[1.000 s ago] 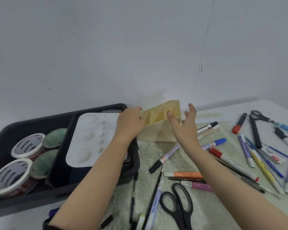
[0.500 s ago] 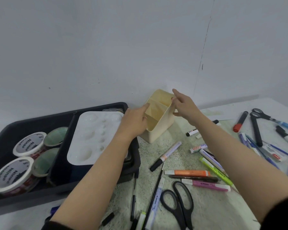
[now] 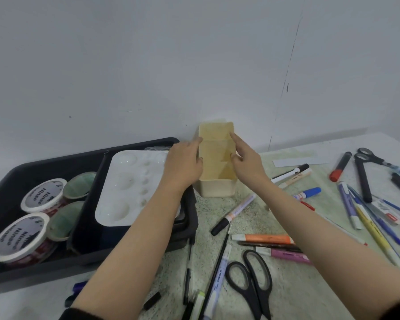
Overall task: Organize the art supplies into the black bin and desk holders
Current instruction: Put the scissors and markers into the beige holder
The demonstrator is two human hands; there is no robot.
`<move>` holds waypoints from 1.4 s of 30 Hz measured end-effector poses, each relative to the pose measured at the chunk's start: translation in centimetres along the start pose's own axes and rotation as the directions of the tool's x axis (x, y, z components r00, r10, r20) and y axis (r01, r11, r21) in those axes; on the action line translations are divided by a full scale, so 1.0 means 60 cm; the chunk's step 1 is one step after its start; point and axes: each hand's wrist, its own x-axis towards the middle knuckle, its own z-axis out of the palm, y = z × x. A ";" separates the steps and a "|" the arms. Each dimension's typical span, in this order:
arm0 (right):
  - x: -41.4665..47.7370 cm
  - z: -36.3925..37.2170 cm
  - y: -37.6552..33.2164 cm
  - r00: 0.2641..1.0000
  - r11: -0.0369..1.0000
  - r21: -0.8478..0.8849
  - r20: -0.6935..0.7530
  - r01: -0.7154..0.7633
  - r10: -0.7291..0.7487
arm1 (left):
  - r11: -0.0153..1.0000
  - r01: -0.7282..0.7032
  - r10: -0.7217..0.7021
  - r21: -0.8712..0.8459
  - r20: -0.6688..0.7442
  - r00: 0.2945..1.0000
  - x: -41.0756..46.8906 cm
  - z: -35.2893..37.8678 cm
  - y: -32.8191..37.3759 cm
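Step in hand: seating the desk holder (image 3: 217, 190) before any pens go in.

- Desk holder: cream, divided into several compartments, all of them bare as far as can be seen. It stands upright on the worktop (image 3: 286, 285), its far end against the wall (image 3: 194, 65), just beside the right end of the black bin (image 3: 56, 158).
- Left hand (image 3: 183, 167): laid along the holder's left wall, fingers (image 3: 195, 143) nearly straight and pressing the side. The thumb is at the rim; I cannot tell whether it hooks over.
- Right hand (image 3: 247, 165): on the right wall, forefinger straight along the rim, thumb bent over the edge, so it seems to pinch that wall.
- The holder is steadied between the two hands.
- Black bin: holds a white palette (image 3: 129, 188) on an inner tray, with tape rolls (image 3: 42, 195) to its left.
- Loose on the worktop: black scissors (image 3: 252, 280) nearest the person, an orange highlighter (image 3: 263, 239), a white marker with a black cap (image 3: 233, 213), a red-capped marker (image 3: 340, 167), and many more pens out to the right.

Judgement: bin side looks largely filled; the holder side is not yet begun.

Next move calls for:
- letting go of the holder once it sits square
- one hand gathering the nearest markers
- dropping them in upright

The holder looks light and could tip if it is loaded from one end, so a steadying hand may help.
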 end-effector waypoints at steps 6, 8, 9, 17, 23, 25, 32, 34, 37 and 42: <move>0.015 0.000 0.022 0.999 0.992 0.116 -0.015 0.041 -0.040 | 0.997 0.006 -0.010 0.081 0.058 0.998 -0.002 -0.006 0.005; 0.020 0.003 0.022 0.998 0.993 0.105 0.009 0.054 -0.055 | 0.995 0.020 -0.026 0.100 0.055 0.998 -0.003 -0.006 0.004; 0.022 0.006 0.022 0.998 0.993 0.095 0.020 0.063 -0.065 | 0.993 0.029 -0.036 0.112 0.055 0.998 -0.004 -0.007 0.003; 0.028 0.015 0.026 0.996 0.996 0.038 0.038 0.082 -0.083 | 0.978 0.045 -0.064 0.203 0.090 0.994 -0.006 -0.009 0.006; 0.020 0.005 0.025 0.995 0.997 0.018 0.067 0.073 -0.074 | 0.970 0.032 -0.058 0.242 0.102 0.993 -0.007 -0.009 0.008; 0.008 -0.003 0.024 0.996 0.999 0.030 0.092 0.019 -0.022 | 0.967 0.018 -0.048 0.253 0.113 0.992 -0.006 -0.009 0.007; -0.089 -0.062 0.024 0.998 0.998 -0.057 0.056 0.010 -0.007 | 0.962 -0.099 0.099 0.256 0.015 0.995 -0.022 -0.024 0.036; -0.123 -0.087 0.031 0.999 0.997 -0.068 0.025 0.029 -0.028 | 0.963 -0.153 0.166 0.220 -0.040 0.985 -0.042 -0.024 0.059; -0.170 -0.126 0.047 0.999 0.996 -0.088 -0.031 0.013 -0.016 | 0.962 -0.274 0.275 0.024 -0.123 0.954 -0.085 -0.013 0.096; -0.231 -0.192 0.076 0.998 0.977 -0.212 -0.067 -0.021 0.007 | 0.913 -0.382 0.384 -0.145 -0.014 0.923 -0.158 0.039 0.137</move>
